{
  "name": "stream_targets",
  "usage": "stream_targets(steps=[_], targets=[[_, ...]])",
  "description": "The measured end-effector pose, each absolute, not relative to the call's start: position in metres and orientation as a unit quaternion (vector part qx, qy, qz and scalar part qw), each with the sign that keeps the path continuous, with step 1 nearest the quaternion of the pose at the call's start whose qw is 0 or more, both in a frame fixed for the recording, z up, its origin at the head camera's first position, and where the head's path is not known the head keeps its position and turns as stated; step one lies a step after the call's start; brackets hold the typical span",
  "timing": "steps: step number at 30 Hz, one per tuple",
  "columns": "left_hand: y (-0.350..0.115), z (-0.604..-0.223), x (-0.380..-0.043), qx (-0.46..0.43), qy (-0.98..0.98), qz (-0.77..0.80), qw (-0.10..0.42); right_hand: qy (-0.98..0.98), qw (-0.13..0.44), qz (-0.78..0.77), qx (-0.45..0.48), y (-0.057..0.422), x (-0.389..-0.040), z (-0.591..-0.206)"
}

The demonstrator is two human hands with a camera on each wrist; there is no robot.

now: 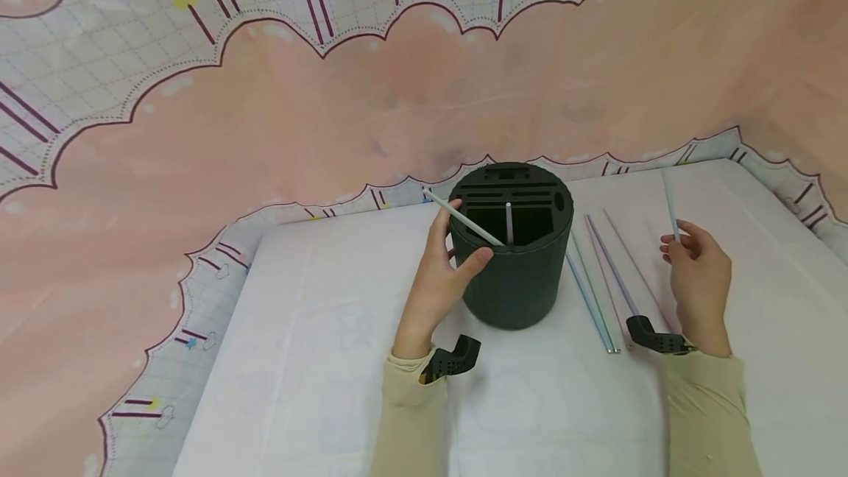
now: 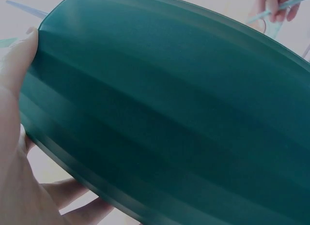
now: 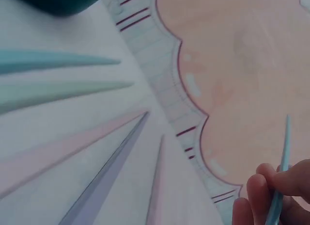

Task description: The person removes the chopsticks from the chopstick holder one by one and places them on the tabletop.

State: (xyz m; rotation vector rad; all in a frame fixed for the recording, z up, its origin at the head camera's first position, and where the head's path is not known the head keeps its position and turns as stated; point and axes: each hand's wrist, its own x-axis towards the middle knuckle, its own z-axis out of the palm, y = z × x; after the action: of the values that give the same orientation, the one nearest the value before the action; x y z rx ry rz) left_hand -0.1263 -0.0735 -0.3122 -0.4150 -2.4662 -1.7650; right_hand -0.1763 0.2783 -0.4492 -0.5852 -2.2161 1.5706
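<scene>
Dark green, the container (image 1: pixel 517 289) stands on the white bench (image 1: pixel 318 330), its left side gripped by the person's left hand (image 1: pixel 440 274), a pale green stick (image 1: pixel 475 226) and a purple stick (image 1: pixel 509 223) set in its opening. Beyond five pastel sticks (image 1: pixel 612 265) spread to its right, the right hand (image 1: pixel 701 274) pinches a light blue stick (image 1: pixel 670 201) between its fingers.

A: Passage on the left?
B: Wide strip of white table (image 1: pixel 331 330) beyond the left hand (image 1: pixel 437 274). That hand grips the dark green container (image 1: pixel 513 285), barring its left side.
A: Right side?
B: Five loose sticks (image 1: pixel 611 263) fan between container and right hand (image 1: pixel 701 274); room above them.
A: Container's opening?
B: Pale green stick (image 1: pixel 464 218) slants across left, purple stick (image 1: pixel 509 223) mid-gap; right part open.
</scene>
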Motion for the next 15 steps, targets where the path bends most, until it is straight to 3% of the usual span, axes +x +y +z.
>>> stream_targets(steps=[3, 7, 15], targets=[[-0.074, -0.314, -0.127, -0.134, -0.806, -0.575, 0.039, -0.806, 0.151, 0.526, -0.226, 0.281, -0.177, -0.457], [-0.075, -0.324, -0.133, -0.134, -0.805, -0.576, 0.039, -0.845, 0.107, 0.464, -0.243, 0.269, -0.166, -0.438], [-0.079, -0.343, -0.145, -0.139, -0.816, -0.558, 0.052, -0.895, 0.079, 0.405, -0.171, 0.256, -0.151, -0.425]])
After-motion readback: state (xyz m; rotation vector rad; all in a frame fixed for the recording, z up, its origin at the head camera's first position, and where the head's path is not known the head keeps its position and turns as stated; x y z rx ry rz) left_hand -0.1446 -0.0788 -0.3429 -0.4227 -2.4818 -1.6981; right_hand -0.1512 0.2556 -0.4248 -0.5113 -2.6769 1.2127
